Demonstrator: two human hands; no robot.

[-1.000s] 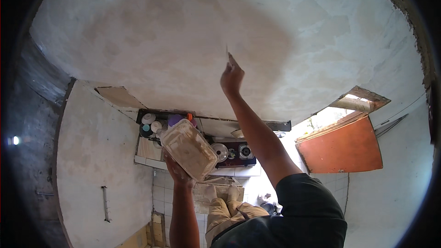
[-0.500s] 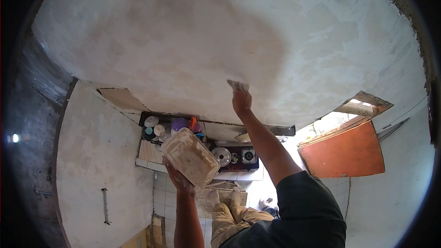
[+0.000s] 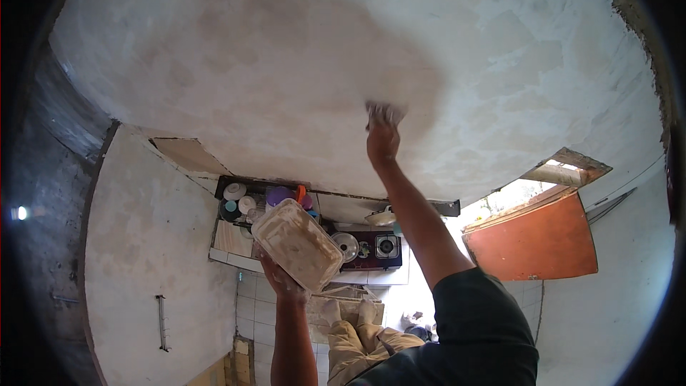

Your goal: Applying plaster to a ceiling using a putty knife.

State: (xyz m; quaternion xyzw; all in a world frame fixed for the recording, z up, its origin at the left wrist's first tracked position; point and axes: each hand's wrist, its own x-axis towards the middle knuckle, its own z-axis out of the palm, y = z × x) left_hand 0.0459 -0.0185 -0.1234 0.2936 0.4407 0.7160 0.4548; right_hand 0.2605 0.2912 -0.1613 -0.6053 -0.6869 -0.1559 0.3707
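The right hand is raised, fingers clamped on a small pale tool — blurred, perhaps a scraper — pressed to the plastered ceiling. The left hand grips a smeared rectangular tub from below, well apart — above a stove and orange door.

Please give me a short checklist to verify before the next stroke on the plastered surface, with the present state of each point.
1. Right hand has the small flat spreading tool against the pale plastered surface: ok.
2. Left hand supports the rectangular plaster-smeared container from below: ok.
3. Container level: not ok, it looks tilted.
4. Filler left in the container: cannot tell, only smears show.
5. Grip on the tool: cannot tell, blurred.
6. Patches around the tool: not ok, the surface is uneven in colour.
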